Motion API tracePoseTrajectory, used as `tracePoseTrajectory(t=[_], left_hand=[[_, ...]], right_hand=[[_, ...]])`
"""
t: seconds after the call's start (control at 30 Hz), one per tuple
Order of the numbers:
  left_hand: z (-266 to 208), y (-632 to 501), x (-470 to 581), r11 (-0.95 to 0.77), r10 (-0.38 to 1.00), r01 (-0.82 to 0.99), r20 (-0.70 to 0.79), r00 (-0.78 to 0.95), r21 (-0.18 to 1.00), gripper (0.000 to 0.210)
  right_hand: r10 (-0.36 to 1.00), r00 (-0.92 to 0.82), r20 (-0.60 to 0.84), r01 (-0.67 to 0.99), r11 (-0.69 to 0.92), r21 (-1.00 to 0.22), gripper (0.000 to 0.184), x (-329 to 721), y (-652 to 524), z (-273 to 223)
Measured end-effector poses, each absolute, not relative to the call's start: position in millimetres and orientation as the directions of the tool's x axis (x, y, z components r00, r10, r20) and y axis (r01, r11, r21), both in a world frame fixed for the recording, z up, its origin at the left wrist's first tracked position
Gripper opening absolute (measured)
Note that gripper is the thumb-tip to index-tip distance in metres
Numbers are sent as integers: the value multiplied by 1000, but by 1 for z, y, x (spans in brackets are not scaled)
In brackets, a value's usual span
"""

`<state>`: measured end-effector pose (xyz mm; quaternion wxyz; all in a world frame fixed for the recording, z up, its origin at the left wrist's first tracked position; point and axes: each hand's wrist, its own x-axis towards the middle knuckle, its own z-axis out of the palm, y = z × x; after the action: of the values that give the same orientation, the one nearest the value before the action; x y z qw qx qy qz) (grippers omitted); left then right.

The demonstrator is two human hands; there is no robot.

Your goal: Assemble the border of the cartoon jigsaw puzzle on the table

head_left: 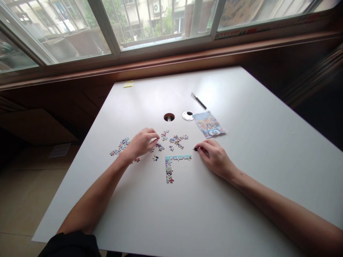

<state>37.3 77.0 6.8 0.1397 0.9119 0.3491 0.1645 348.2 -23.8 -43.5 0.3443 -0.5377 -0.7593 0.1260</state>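
My right hand (215,157) pinches a dark puzzle piece (195,149) just right of the joined puzzle edge (179,157). That joined part forms a corner, with a light blue strip along the top and a colourful strip running down its left side. Over the loose pieces, my left hand (143,143) has its thumb and fingertips brought together; what is between them is too small to make out. Loose puzzle pieces (177,140) lie to the right of it, a single piece (155,158) sits below, and a heap of pieces (123,143) is partly behind the left wrist.
On the white table (214,207) lie a printed picture sheet (209,125), a black pen (199,100) and a yellow sticky note (128,84). A round cable hole (169,117) opens in the tabletop, its metal cover (185,116) beside it. Windows (160,25) stand behind.
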Motion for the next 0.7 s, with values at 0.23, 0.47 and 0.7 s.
tracePoseTrajectory(t=[0.23,0.47,0.7], left_hand=[[-4,80,51,-794,593,531,191,782,296,25],[-5,79,49,-785,600,538,160,784,308,23],[-5,78,50,-788,596,533,166,785,308,20]], right_hand=[[902,-189,387,732,392,-558,15,349,-24,-43],[905,-184,383,743,383,-548,16,347,-24,-42],[906,-183,382,743,382,-550,16,347,-24,-42]])
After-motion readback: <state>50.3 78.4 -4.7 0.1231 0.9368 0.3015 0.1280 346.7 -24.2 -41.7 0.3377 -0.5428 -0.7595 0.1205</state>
